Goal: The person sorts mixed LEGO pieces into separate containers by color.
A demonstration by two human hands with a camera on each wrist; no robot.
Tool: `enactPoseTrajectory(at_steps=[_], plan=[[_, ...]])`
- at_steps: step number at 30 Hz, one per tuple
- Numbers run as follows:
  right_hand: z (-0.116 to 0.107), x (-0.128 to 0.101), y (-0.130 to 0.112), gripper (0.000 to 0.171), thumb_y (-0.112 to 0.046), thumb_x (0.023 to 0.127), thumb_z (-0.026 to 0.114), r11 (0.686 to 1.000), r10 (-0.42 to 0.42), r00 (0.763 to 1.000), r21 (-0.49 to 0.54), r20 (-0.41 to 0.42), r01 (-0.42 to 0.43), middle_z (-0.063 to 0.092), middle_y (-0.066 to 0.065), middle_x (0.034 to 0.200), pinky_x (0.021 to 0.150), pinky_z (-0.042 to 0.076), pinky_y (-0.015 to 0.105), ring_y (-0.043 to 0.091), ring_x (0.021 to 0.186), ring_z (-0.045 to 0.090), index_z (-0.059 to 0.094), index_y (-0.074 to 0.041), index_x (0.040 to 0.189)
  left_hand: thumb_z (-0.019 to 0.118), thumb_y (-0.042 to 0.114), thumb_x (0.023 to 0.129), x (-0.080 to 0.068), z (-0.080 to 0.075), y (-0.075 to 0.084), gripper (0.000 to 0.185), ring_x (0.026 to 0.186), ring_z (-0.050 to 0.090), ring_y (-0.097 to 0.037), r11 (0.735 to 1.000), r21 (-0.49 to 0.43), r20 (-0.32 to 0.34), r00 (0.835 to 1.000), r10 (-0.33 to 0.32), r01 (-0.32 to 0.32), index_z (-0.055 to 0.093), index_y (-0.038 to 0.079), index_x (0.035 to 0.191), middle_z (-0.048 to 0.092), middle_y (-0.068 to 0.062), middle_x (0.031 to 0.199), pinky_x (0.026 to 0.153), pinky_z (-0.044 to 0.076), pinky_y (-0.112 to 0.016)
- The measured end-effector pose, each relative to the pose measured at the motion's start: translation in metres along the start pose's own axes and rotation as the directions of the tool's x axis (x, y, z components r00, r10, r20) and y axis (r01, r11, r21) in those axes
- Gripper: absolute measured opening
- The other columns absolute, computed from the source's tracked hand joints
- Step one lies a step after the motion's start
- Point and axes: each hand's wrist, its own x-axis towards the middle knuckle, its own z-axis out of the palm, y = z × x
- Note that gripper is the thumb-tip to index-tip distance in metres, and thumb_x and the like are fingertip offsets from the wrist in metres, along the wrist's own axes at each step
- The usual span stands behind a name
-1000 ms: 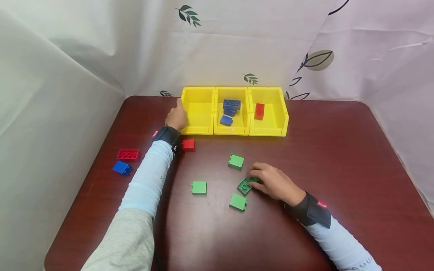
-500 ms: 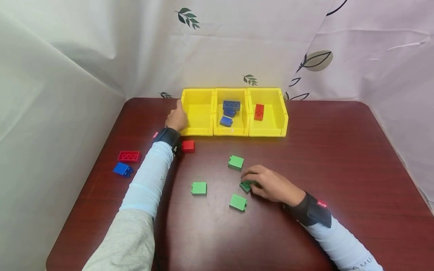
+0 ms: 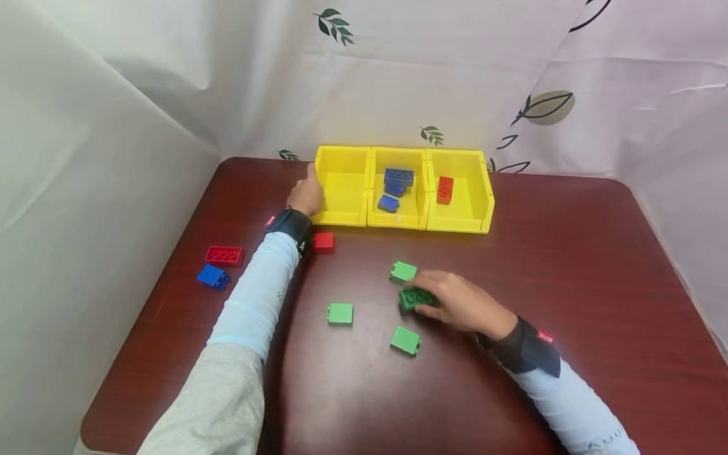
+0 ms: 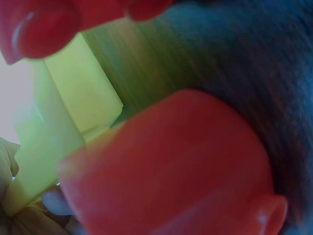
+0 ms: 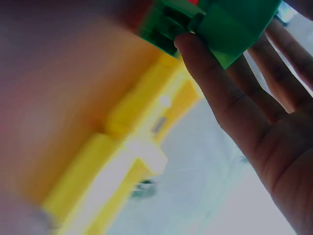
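From my remote station I watch the right hand [image 3: 463,304] close on a dark green brick [image 3: 417,297] near the middle of the table [image 3: 569,265]: a second ago that brick lay flat and studs-up beside the fingertips, and now it is tipped onto its edge and pinched between thumb and fingers, just in front of a lighter green brick [image 3: 403,272]. I read this as the brick coming under a firm hold, about to leave the wood, though it may yet touch the surface. The right wrist view confirms the hold, fingers [image 5: 215,78] curled against the glossy, hard-edged green plastic [image 5: 220,24]. The left hand [image 3: 307,193] has not shifted; it rests against the left outer wall of the row of yellow bins [image 3: 341,218] at the table's far edge, one finger raised along the rim, the others loosely bent; I cannot tell whether they press. The bins are smooth moulded plastic with open fronts: the left compartment holds nothing visible, the middle holds blue bricks [image 3: 396,183], the right a red brick [image 3: 444,189]. Two more green bricks [image 3: 340,313] [image 3: 405,340] sit nearer the front edge, a small red brick [image 3: 323,242] by the left wrist, and a flat red brick [image 3: 224,255] with a blue brick [image 3: 213,277] near the left edge. The tabletop is polished reddish wood grain.
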Motion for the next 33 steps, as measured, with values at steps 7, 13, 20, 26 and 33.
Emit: enactPoseTrajectory(at_steps=[7, 13, 20, 26, 33], plan=[[-0.053, 0.08, -0.005, 0.042, -0.017, 0.082, 0.079, 0.995, -0.102, 0.993, 0.017, -0.066, 0.103, 0.07, 0.009, 0.109, 0.084, 0.057, 0.033, 0.02, 0.096, 0.066, 0.066, -0.004, 0.119, 0.046, 0.021, 0.103, -0.001, -0.001, 0.006, 0.052, 0.094, 0.056, -0.033, 1.0, 0.02, -0.001, 1.0, -0.024, 0.024, 0.018, 0.021, 0.147, 0.052, -0.015, 0.112, 0.097, 0.049, -0.046], [-0.079, 0.157, -0.002, 0.042, -0.024, 0.086, 0.076, 0.996, 0.085, 0.996, 0.018, 0.001, -0.085, 0.069, 0.008, 0.116, 0.093, 0.053, 0.036, 0.023, 0.105, 0.065, 0.065, -0.008, 0.124, 0.046, 0.016, 0.102, 0.001, 0.008, 0.013, 0.049, 0.088, 0.058, -0.033, 1.0, 0.012, -0.014, 1.0, 0.002, -0.002, 0.021, 0.019, 0.144, 0.054, -0.015, 0.103, 0.088, 0.051, -0.045], [-0.078, 0.211, 0.024, 0.047, -0.025, 0.09, 0.071, 0.941, 0.339, 0.939, -0.016, 0.05, -0.339, 0.064, 0.014, 0.126, 0.099, 0.05, 0.04, 0.028, 0.115, 0.06, 0.06, -0.005, 0.13, 0.049, 0.01, 0.1, -0.002, 0.028, 0.027, 0.056, 0.087, 0.059, -0.033, 0.999, 0.01, 0.03, 0.998, 0.046, -0.046, 0.019, 0.017, 0.147, 0.055, -0.015, 0.104, 0.088, 0.053, -0.045], [-0.068, 0.241, 0.037, 0.047, -0.023, 0.09, 0.071, 0.909, 0.417, 0.907, -0.033, 0.064, -0.415, 0.062, 0.016, 0.126, 0.095, 0.053, 0.04, 0.029, 0.109, 0.061, 0.058, -0.002, 0.13, 0.052, 0.009, 0.098, -0.006, 0.031, 0.034, 0.058, 0.086, 0.06, -0.031, 0.999, 0.028, 0.002, 0.999, 0.043, -0.043, 0.02, 0.017, 0.146, 0.056, -0.013, 0.103, 0.089, 0.054, -0.044], [-0.053, 0.254, 0.051, 0.037, -0.02, 0.089, 0.071, 0.883, 0.462, 0.887, -0.113, 0.029, -0.456, 0.066, 0.015, 0.116, 0.092, 0.054, 0.04, 0.027, 0.1, 0.063, 0.064, -0.001, 0.12, 0.049, 0.008, 0.099, -0.005, 0.036, 0.037, 0.056, 0.083, 0.059, -0.03, 0.998, 0.007, 0.004, 0.998, 0.058, -0.058, 0.02, 0.017, 0.146, 0.056, -0.013, 0.1, 0.085, 0.054, -0.044]])
